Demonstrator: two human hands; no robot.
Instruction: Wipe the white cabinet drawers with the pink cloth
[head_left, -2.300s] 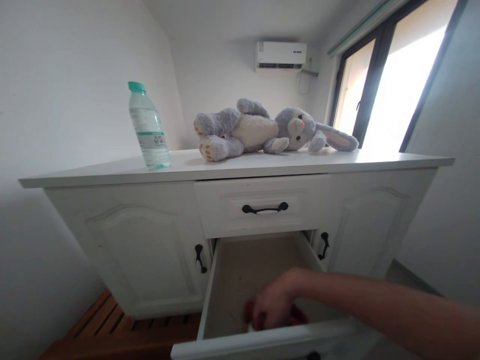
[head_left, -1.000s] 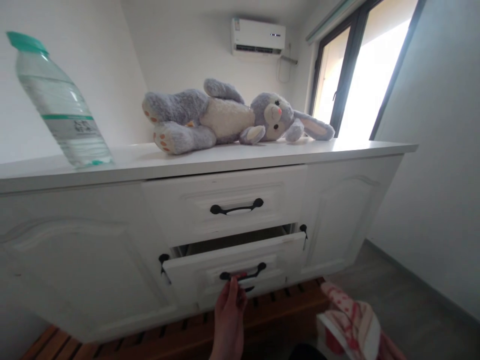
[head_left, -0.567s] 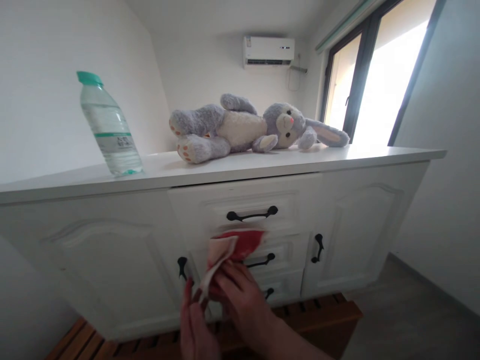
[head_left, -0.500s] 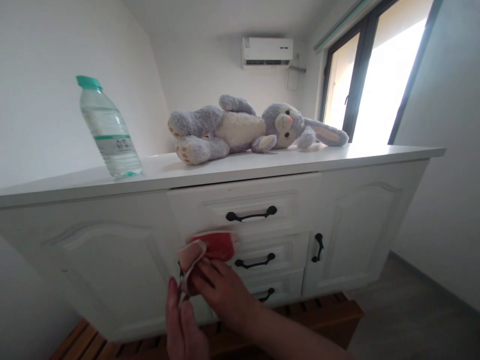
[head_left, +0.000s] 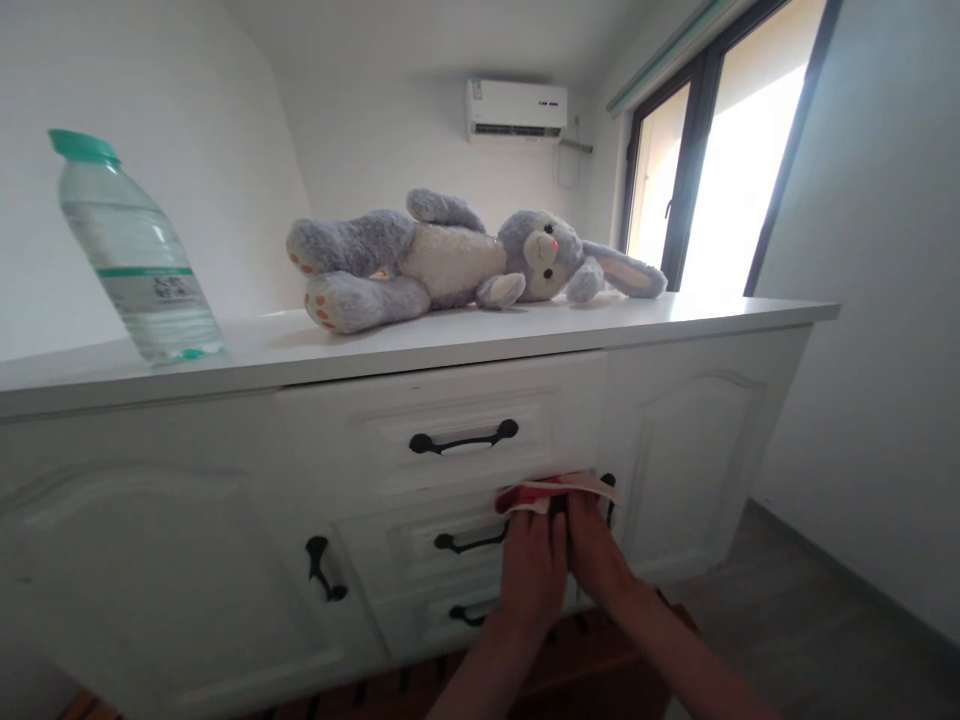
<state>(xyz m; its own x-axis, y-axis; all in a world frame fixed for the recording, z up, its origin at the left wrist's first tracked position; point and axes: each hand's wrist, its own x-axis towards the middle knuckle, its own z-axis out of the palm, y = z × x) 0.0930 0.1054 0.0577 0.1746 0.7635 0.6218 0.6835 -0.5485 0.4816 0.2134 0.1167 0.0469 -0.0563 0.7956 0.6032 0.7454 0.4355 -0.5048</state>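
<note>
— What sits on the white cabinet top [head_left: 465, 340]?

— A water bottle [head_left: 135, 255] with a green cap stands near the left end. A grey plush rabbit [head_left: 450, 255] lies on its side further right, ears toward the window [head_left: 720, 170].

— And on the wall?

— An air conditioner [head_left: 517, 108] hangs high up, left of the window. A wooden slatted platform [head_left: 600, 640] shows beneath the cabinet.

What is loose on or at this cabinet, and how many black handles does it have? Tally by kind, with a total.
Water bottle: 1
Plush rabbit: 1
Red and white cloth: 1
Black handles: 5 (3 on drawers, 2 on doors, the right one partly behind the cloth)
Total: 8
</note>
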